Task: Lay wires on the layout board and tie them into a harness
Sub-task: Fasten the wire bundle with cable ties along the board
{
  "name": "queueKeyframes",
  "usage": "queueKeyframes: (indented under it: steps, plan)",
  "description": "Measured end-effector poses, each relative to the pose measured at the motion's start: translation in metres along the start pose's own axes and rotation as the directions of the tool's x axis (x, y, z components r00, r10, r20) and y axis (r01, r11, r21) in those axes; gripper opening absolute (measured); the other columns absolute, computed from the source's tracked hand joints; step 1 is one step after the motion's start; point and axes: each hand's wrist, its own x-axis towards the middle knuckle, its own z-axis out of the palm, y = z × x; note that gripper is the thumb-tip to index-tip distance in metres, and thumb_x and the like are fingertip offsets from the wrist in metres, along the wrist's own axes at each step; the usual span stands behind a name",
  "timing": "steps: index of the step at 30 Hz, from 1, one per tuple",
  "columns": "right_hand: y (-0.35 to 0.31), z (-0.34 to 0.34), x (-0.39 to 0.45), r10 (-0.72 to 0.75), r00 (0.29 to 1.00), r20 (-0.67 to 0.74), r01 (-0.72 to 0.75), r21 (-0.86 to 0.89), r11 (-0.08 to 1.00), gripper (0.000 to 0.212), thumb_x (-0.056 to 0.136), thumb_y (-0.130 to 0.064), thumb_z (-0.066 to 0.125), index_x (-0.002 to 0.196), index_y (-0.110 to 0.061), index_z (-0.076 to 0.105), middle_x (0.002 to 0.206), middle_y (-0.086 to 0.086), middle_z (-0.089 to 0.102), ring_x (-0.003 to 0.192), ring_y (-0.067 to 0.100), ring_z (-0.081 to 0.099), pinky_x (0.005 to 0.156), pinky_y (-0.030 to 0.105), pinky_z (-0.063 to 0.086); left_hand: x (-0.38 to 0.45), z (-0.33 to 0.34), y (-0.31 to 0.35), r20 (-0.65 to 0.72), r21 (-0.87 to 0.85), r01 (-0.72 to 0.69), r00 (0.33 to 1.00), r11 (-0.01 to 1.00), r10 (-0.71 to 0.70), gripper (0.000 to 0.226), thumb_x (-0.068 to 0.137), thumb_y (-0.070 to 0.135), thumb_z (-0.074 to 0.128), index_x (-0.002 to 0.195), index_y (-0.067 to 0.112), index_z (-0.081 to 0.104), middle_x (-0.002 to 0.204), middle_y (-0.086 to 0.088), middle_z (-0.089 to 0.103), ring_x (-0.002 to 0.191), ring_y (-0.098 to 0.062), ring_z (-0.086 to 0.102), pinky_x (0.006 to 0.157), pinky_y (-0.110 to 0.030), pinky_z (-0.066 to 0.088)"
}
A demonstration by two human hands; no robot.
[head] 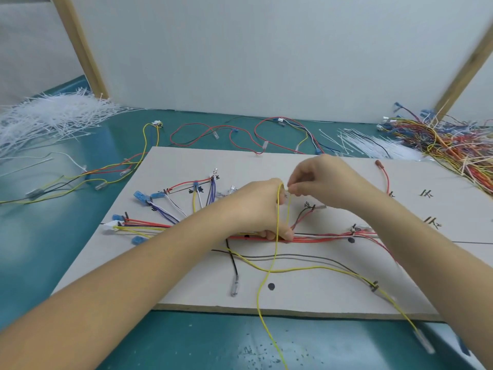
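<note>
Risk of snag: yellow wire [277, 209] pinched in right grip [317, 177] above layout board [306, 295], looped over left grip [262, 209] pressing red trunk bundle [320, 238] down, slack tail off bench [66, 249] edge; could drag laid wires off pegs.

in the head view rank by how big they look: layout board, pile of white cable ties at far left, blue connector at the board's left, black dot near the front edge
1. layout board
2. pile of white cable ties
3. blue connector
4. black dot

The pile lies farther from the camera, so its true size is unsure.
</note>
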Motion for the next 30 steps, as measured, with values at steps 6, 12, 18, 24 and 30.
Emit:
queueKeyframes:
  steps: [6, 12, 18, 24, 30]
  plan:
    - [0.005, 0.008, 0.019, -0.006, 0.997, 0.072, 0.004, 0.029, 1.0, 0.006, 0.08, -0.016, 0.072, 0.077, -0.019, 0.069, 0.063, -0.011, 0.06, 0.052, -0.004, 0.048, 0.048, 0.004, 0.035, 0.001, -0.017, -0.006, -0.229, -0.254, -0.007, 0.972, 0.967, -0.053, 0.026, 0.09, 0.022, 0.059, 0.11, 0.017, 0.043, 0.069, -0.003, 0.058, 0.049, -0.015, 0.064, 0.05, -0.025, 0.055]
    - [0.011, 0.009, 0.017, 0.033, 0.997, 0.063, -0.041, 0.122, 0.992, 0.013, 0.081, -0.011, 0.069, 0.073, -0.02, 0.065, 0.059, -0.008, 0.058, 0.047, -0.001, 0.048, 0.047, 0.01, 0.036, 0.019, -0.023, -0.009, -0.343, -0.234, -0.112, 0.939, 0.966, 0.026, 0.019, 0.095, 0.006, 0.044, 0.089, 0.014, 0.06, 0.074, 0.0, 0.06, 0.046, -0.009, 0.06, 0.044, -0.018, 0.048]
    - [0.011, 0.015, 0.019, -0.01, 0.999, 0.032, 0.009, 0.029, 1.0, 0.006, 0.082, -0.01, 0.068, 0.08, -0.015, 0.069, 0.061, -0.013, 0.057, 0.049, -0.007, 0.049, 0.051, 0.004, 0.034, 0.041, -0.026, -0.014, -0.411, 0.108, -0.009, 0.91, 0.994, 0.053, 0.019, 0.09, 0.012, 0.051, 0.092, 0.016, 0.069, 0.083, 0.001, 0.069, 0.05, -0.011, 0.059, 0.055, -0.018, 0.042]
    - [0.01, 0.023, 0.018, -0.017, 1.0, -0.012, 0.015, -0.095, 0.995, 0.012, 0.082, -0.012, 0.065, 0.088, -0.02, 0.073, 0.067, -0.015, 0.058, 0.065, 0.006, 0.05, 0.058, 0.013, 0.037, 0.022, -0.037, -0.032, -0.34, 0.304, -0.095, 0.919, 0.948, 0.201, 0.016, 0.087, 0.018, 0.06, 0.096, 0.02, 0.074, 0.096, 0.002, 0.066, 0.095, -0.019, 0.058, 0.078, -0.029, 0.043]
    - [0.003, 0.025, 0.016, -0.075, 0.997, -0.032, 0.068, -0.186, 0.98, 0.027, 0.083, -0.007, 0.06, 0.103, -0.022, 0.07, 0.09, -0.006, 0.052, 0.079, 0.01, 0.047, 0.068, 0.021, 0.032, -0.028, -0.023, -0.034, -0.106, 0.568, -0.339, 0.873, 0.75, 0.475, 0.028, 0.088, 0.03, 0.05, 0.1, 0.022, 0.074, 0.093, 0.002, 0.065, 0.082, -0.021, 0.061, 0.062, -0.025, 0.038]
